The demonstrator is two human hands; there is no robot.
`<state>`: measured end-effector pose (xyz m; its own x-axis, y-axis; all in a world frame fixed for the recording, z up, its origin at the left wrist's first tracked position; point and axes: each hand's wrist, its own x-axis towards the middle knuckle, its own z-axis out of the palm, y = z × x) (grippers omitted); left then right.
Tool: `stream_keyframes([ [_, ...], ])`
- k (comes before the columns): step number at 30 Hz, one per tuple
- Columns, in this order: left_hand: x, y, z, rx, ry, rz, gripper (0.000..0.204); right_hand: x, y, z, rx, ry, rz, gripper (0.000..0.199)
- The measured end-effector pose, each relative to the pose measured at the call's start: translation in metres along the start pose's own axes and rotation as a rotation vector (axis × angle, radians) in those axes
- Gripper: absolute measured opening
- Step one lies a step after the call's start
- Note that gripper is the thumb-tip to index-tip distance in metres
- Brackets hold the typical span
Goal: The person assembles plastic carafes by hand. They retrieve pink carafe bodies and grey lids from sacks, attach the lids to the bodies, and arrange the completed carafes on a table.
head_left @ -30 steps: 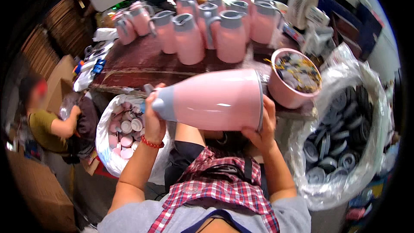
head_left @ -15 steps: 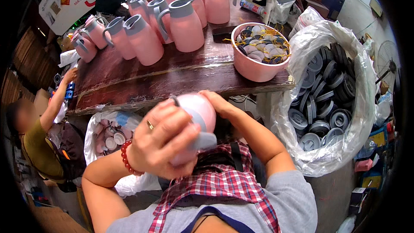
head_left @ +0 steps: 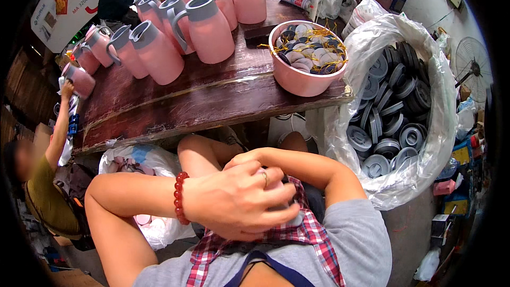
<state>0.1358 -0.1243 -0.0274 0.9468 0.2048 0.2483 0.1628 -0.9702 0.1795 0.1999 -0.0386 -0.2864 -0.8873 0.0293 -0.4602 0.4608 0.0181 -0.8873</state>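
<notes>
Fingers [head_left: 276, 191] of the left hand [head_left: 239, 199] curled shut, pressing down on a pink jug [head_left: 294, 213] in the lap. Hard to see much of the jug, only a small bit peeking out under the hand, close to the checked cloth [head_left: 313, 234]. Right hand [head_left: 249, 158] tucked in behind the left one, mostly hidden, so cannot tell if open or closed. Red bead bracelet [head_left: 179, 197] on the left wrist.

Probably a hard, stiff jug, like the many pink jugs [head_left: 207, 26] standing on the dark wooden table [head_left: 175, 106] just ahead. Looks smooth and shiny, so maybe slippery. Likely light when empty, but big and round, so best held with both hands, one on the fat body and one near the grey top or handle. Might crack or dent if dropped.

On the table edge, a pink bowl [head_left: 305, 82] full of small round lids. To the right, a big clear bag [head_left: 425, 143] of grey round parts. Far left, another person's hand [head_left: 66, 89] reaching up to a jug at the table's end.
</notes>
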Motion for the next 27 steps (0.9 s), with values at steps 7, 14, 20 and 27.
stream_keyframes([
  [7, -0.026, -0.050, -0.064, 0.136, 0.194, -0.329, 0.059, -0.136, -0.053, -0.070, -0.371, 1.155, -0.552, 0.022],
  [14, -0.060, -0.132, -0.093, 0.160, 0.153, -0.463, 0.059, -0.198, -0.112, -0.120, -1.050, 1.465, 0.029, 0.019],
  [20, -0.093, -0.156, -0.091, 0.003, 0.097, -0.445, 0.054, -0.192, -0.094, -0.135, -0.822, 1.567, -0.079, 0.018],
  [27, -0.106, -0.141, -0.091, 0.081, 0.113, -0.510, 0.056, -0.215, -0.105, -0.145, 0.123, 1.581, -0.590, 0.023],
])
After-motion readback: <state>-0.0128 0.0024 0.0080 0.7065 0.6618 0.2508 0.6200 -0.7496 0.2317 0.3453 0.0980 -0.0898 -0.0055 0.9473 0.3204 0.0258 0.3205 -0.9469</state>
